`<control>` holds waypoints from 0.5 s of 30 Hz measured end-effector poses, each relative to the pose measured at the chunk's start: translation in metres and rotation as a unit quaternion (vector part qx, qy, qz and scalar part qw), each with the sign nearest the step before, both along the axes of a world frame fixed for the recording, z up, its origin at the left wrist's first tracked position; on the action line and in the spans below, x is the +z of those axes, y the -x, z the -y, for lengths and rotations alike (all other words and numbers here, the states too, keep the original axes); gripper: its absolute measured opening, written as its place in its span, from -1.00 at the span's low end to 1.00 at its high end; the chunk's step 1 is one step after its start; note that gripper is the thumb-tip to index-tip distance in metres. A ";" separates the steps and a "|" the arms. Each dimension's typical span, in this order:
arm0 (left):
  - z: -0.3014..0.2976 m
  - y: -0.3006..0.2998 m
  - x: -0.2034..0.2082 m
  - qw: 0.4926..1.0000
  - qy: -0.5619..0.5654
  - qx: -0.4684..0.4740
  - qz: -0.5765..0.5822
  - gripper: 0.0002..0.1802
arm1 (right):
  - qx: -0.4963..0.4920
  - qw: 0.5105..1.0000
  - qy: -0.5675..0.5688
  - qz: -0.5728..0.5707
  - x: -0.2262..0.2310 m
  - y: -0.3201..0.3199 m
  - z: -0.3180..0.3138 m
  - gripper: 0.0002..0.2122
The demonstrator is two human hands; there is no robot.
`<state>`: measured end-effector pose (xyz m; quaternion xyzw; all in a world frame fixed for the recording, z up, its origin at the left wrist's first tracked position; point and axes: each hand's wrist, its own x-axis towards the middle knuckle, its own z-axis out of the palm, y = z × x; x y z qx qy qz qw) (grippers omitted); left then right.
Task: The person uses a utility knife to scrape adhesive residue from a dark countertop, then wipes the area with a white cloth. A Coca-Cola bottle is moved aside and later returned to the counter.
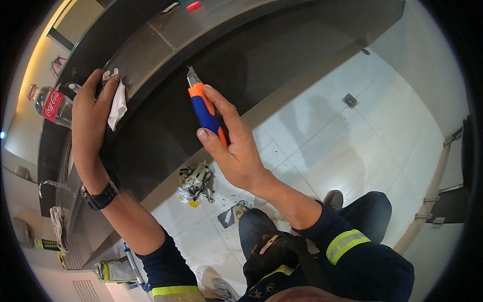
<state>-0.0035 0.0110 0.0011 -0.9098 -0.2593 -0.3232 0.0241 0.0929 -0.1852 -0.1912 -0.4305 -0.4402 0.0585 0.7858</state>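
Note:
My right hand (pixel 239 148) is wrapped round a blue and orange utility knife (pixel 205 111). Its blade is out at the tip and points up toward the dark counter. On the counter ledge at the left, my left hand (pixel 90 118) closes on a crumpled white cloth or paper wipe (pixel 118 105), part of which hangs over the edge. Its fingertips are partly hidden by the wipe. Just left of that hand stands a clear plastic bottle (pixel 63 117) with a red label.
The dark tiled counter (pixel 151 43) curves across the top, with a red cap (pixel 193 6) on it. Scraps and rags (pixel 197 182) lie on the pale tiled floor below. A floor drain (pixel 349 100) is to the right. Gloves (pixel 59 226) hang at the far left.

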 end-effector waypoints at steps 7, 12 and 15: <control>0.004 -0.001 -0.001 1.000 -0.012 -0.024 -0.007 -0.46 | 0.034 0.998 -0.025 -0.040 0.007 0.012 -0.013 -0.38; 0.010 -0.003 -0.004 0.999 -0.001 -0.036 0.009 -0.50 | 0.080 0.991 -0.057 -0.090 0.005 0.022 -0.023 -0.36; 0.010 -0.001 0.001 0.999 -0.027 -0.023 -0.015 -0.52 | 0.088 0.990 -0.062 -0.095 0.006 0.027 -0.026 -0.37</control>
